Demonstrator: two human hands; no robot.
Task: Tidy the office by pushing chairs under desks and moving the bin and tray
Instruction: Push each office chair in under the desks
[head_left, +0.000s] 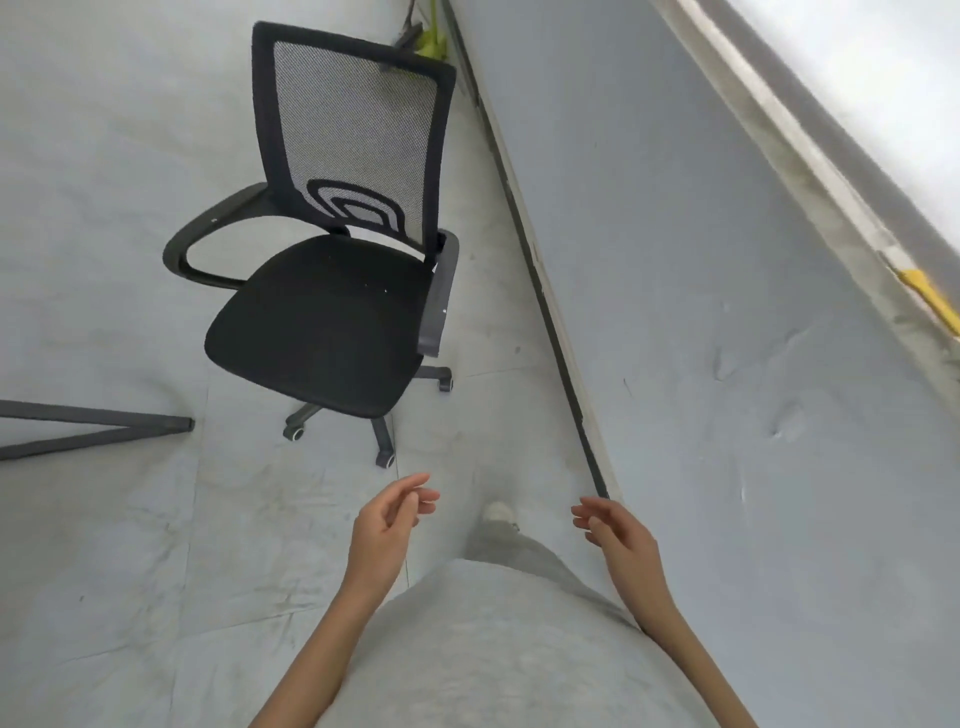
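The fingers (423, 493) of both hands are held apart and loosely curled, nothing gripped. The left hand (387, 525) and right hand (615, 535) are raised near the black mesh office chair (332, 312), which stands on the floor beside the wall. Its backrest would best be gripped with both hands and rolled steadily.

Mesh-backed chair (332, 249), matt cloth seat

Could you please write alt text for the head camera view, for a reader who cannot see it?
A black mesh-backed office chair on castors stands on a pale grey floor beside a wall. In the foreground the person's left hand and right hand hang open, holding nothing, short of the chair. Dark metal legs enter at left.
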